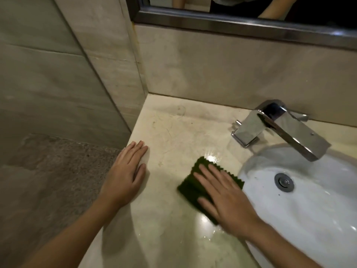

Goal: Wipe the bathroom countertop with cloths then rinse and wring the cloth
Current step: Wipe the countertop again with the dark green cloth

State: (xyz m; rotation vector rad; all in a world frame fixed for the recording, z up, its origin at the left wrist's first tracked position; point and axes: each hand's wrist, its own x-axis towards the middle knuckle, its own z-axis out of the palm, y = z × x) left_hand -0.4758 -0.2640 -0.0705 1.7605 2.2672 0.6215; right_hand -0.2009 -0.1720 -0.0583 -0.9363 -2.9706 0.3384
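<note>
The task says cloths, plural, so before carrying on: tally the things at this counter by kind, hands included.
Cloths: 1, the green cloth under the right hand
Hands: 2, with the left hand flat on the countertop
Faucets: 1, the faucet
Sinks: 1, the sink
Total: 5

A bathroom: a white sink (313, 215) set in a marble desk (173, 132), chrome faucet (278, 128) behind it, framed mirror (241, 22) above.

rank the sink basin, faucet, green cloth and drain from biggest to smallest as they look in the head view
1. sink basin
2. faucet and green cloth: about alike; the cloth is partly hidden under the right hand, so no firm order
3. drain
</note>
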